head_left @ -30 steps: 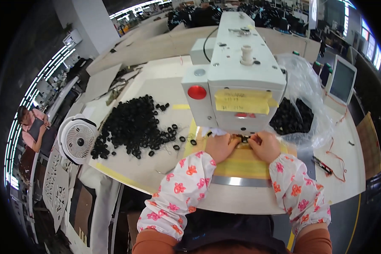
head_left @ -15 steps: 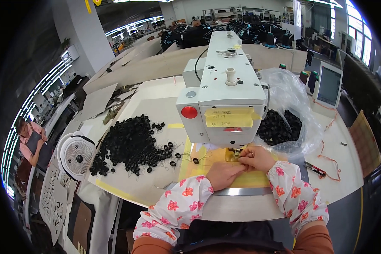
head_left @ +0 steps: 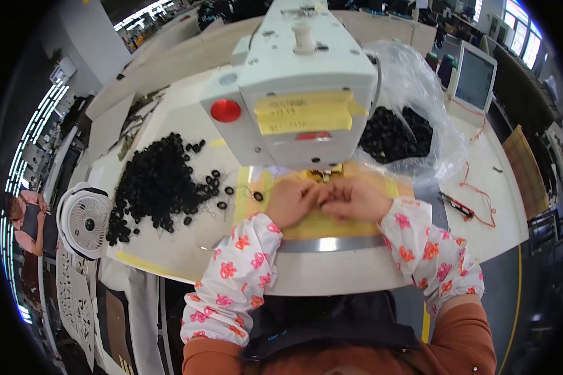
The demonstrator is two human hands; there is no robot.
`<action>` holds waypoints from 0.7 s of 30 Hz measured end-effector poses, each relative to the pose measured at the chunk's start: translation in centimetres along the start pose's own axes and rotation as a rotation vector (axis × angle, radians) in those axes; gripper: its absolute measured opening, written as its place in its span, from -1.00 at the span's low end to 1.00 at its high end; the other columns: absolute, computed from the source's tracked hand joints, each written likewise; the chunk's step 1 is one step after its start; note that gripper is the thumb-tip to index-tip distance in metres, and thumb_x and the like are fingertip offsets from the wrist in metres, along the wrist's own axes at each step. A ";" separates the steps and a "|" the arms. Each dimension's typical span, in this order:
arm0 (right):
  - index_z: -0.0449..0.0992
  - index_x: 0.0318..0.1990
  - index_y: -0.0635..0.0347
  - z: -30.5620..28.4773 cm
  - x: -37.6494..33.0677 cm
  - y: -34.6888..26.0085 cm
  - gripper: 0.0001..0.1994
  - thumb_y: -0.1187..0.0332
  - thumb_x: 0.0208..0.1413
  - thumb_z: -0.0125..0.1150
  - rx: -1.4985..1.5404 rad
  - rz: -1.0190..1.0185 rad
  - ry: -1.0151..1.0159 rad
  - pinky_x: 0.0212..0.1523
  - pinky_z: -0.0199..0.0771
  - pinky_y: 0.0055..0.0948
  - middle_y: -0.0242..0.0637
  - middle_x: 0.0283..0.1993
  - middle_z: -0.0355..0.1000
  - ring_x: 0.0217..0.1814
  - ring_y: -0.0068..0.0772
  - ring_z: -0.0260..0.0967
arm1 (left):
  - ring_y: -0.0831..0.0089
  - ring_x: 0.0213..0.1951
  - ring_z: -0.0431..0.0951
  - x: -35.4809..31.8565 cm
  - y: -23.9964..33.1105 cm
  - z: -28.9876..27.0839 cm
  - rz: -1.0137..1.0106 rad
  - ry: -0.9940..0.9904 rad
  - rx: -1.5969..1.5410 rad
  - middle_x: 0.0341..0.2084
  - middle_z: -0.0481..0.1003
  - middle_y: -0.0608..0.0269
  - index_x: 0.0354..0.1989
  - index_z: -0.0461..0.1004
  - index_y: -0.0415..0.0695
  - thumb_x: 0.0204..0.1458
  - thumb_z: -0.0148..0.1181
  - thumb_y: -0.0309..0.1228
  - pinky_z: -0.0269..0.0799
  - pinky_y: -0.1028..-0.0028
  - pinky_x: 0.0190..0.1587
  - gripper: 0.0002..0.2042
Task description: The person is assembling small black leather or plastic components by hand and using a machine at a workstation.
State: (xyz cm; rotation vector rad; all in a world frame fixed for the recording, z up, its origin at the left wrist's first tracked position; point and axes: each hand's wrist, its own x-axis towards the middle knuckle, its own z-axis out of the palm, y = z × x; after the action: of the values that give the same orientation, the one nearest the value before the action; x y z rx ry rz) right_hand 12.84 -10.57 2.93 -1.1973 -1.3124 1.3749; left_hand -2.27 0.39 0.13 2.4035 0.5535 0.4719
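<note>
In front of a white industrial sewing machine (head_left: 306, 81), both my hands meet just below the needle area. My left hand (head_left: 291, 203) is closed, its fingertips together; anything between them is too small or hidden to make out. Close against it, my right hand (head_left: 358, 199) has its fingers curled in a pinch, and its contents cannot be made out either. Under them is the yellow-covered work surface (head_left: 319, 231). A single black ring (head_left: 258, 196) with thread lies just left of my left hand. Farther left spreads a large heap of small black rings (head_left: 156, 181), some trailing threads.
A clear plastic bag (head_left: 444, 144) holding more black rings (head_left: 391, 134) stands right of the machine. Thread snips (head_left: 456, 205) with orange cord lie at the right. A white fan (head_left: 86, 222) stands left, a screen (head_left: 475, 78) at the back right. A person (head_left: 28, 219) is far left.
My view has tilted down and nearer, so the machine appears higher and larger. My hands have drawn closer together below the needle area, the right fingers more curled.
</note>
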 end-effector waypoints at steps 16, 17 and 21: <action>0.40 -0.42 0.34 -1.1 1.5 2.5 -0.86 0.45 -0.11 0.17 -0.558 -0.246 0.469 -0.62 0.30 -0.59 -0.26 -0.57 0.38 -0.61 -0.52 0.32 | 0.39 -0.64 0.44 0.4 1.1 0.4 -0.165 0.127 -0.066 -0.67 0.46 0.19 -0.36 0.48 -0.12 -0.15 0.14 -0.29 0.29 0.47 -0.55 -0.79; 0.42 -0.46 0.35 -1.2 1.6 3.0 -0.88 0.47 -0.14 0.18 -0.706 -0.445 0.517 -0.59 0.31 -0.56 -0.22 -0.57 0.39 -0.61 -0.46 0.34 | 0.36 -0.62 0.46 0.6 1.3 0.3 -0.211 0.124 -0.073 -0.65 0.47 0.17 -0.39 0.48 -0.14 -0.14 0.13 -0.26 0.30 0.46 -0.54 -0.78; 0.45 -0.49 0.34 -1.6 1.8 3.0 -0.89 0.47 -0.19 0.19 -0.732 -0.442 0.603 -0.55 0.32 -0.50 -0.14 -0.57 0.38 -0.59 -0.34 0.35 | 0.41 -0.64 0.45 1.7 1.8 0.4 -0.286 0.076 -0.003 -0.67 0.47 0.21 -0.43 0.50 -0.14 -0.13 0.11 -0.21 0.29 0.49 -0.55 -0.75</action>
State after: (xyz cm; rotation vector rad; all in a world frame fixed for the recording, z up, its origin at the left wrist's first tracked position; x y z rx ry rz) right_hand 14.18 -8.75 -0.20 -1.5040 -1.5299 0.1565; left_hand -0.16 -0.29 1.31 2.2616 0.9131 0.4381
